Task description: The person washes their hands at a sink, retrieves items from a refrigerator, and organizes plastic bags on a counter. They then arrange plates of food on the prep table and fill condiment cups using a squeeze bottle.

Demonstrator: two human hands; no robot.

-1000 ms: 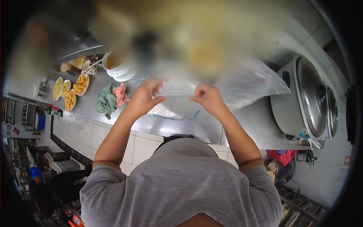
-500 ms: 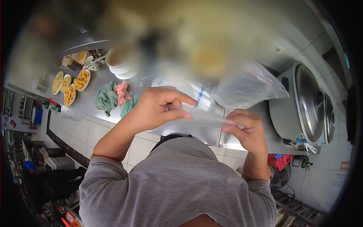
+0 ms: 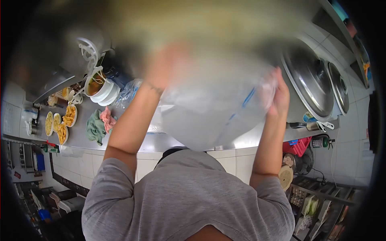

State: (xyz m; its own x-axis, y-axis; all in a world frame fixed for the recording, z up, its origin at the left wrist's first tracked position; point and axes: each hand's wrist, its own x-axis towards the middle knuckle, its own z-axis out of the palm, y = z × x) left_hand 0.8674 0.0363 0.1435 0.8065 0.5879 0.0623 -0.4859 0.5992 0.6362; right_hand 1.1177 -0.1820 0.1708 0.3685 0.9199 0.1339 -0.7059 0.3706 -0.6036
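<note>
A large translucent plastic bag [image 3: 209, 116] with a blue printed stripe is spread wide in front of me, above the metal counter [image 3: 161, 143]. My right hand [image 3: 278, 94] grips its right side, with some of the film wrapped around the fingers. At the bag's upper left is my left hand [image 3: 171, 66], badly blurred; the film stretches out from it, though the single fingers do not show. Behind the bag, part of the counter is hidden.
Left on the counter are a green cloth [image 3: 95, 127], a pink cloth [image 3: 107, 119], several bowls of food [image 3: 62, 130] and a white tub of soup [image 3: 96, 86]. Large lidded pots [image 3: 309, 80] stand on the right. Blurred shapes cover the top of the view.
The bag went from a narrow gathered strip between my pinching fingers to a wide opened sheet. Both hands moved up and away from my body, and further apart. The view has shifted.
</note>
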